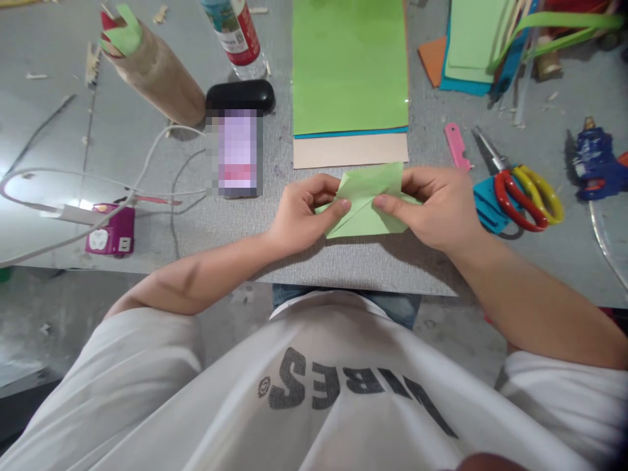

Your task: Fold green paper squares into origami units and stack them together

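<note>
A folded piece of light green paper (367, 219) is held between both hands, just above the table's front part. My left hand (307, 212) pinches its left side, thumb on top and fingers behind. On the right side, my right hand (436, 206) grips it the same way, with the thumb pressing near the middle. A diagonal crease or flap edge runs across the paper's face. Behind it lies a stack of coloured sheets (350, 72), green on top, with blue and pale beige edges showing below.
Right: scissors (523, 199) with red and yellow handles, a pink cutter (457, 145), a blue glue gun (596, 163) and paper offcuts (473, 39). Left: a phone (238, 154), black case (240, 97), bottle (235, 39), brown paper-stuffed cylinder (157, 75), purple power adapter (112, 229) and white cable (147, 157).
</note>
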{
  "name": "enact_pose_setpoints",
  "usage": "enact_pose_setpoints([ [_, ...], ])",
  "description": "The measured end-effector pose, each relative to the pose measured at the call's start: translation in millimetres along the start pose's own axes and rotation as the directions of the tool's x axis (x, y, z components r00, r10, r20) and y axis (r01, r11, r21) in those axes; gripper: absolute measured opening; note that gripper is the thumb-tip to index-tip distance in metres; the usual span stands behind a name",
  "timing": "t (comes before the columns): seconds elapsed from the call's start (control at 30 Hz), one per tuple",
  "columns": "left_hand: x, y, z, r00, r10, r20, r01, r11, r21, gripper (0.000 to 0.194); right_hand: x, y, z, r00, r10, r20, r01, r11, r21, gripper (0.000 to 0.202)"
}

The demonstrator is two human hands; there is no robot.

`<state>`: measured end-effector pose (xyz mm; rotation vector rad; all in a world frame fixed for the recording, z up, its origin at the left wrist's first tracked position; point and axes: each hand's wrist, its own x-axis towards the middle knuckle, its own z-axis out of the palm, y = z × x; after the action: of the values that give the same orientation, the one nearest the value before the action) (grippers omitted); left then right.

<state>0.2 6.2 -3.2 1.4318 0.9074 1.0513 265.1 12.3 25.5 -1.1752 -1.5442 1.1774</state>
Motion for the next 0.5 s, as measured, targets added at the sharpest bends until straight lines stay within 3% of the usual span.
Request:
enact_pose_setpoints([
  [0.2, 4, -3, -3.2, 0.998, 0.046, -0.048, -0.047, 0.999, -0.013, 0.048, 0, -1, -1, 0.998, -0.02, -0.052, 0.023, 0.999, 0.046, 0.029],
  [0.4, 0, 3, -4.0, 0.991, 0.085, -0.103, -0.079, 0.995, 0.06, 0.02, 1, -4, -1, 0.994, -0.089, -0.068, 0.092, 0.995, 0.043, 0.028],
  [0.5, -2, 8, -4.1, 0.989, 0.106, -0.101, -0.099, 0.992, 0.075, 0.017, 0, -6, -3, 0.991, -0.103, -0.088, 0.103, 0.995, 0.0, 0.024],
])
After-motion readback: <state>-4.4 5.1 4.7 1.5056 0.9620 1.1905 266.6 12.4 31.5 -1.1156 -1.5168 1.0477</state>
